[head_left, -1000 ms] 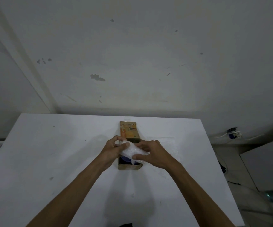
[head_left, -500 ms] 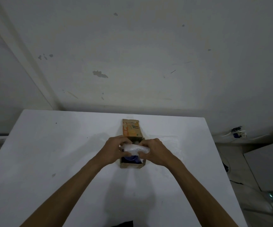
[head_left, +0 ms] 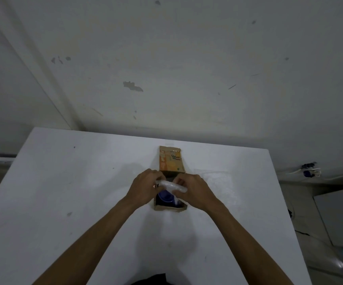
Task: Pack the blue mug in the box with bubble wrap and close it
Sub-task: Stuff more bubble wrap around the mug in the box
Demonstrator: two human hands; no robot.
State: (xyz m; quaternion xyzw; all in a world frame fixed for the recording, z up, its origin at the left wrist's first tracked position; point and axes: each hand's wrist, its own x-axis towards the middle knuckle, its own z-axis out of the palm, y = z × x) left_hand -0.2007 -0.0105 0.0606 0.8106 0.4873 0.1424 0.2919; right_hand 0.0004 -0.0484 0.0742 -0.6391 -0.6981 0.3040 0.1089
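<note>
While both hands (head_left: 167,187) pinch the bubble wrap (head_left: 171,185) over the mug (head_left: 165,197), the box (head_left: 170,207) stands open. Tucking it down evenly, lid flap (head_left: 171,160) at twelve o'clock, should cushion best.

The single head view looked forward and down from above the near table (head_left: 84,202) edge, toward the far wall (head_left: 187,58)

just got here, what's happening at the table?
A person is packing a blue mug into a small cardboard box on the white table. Both hands, left hand and right hand, grip a wad of bubble wrap over the mug. The box's flap is open.
</note>
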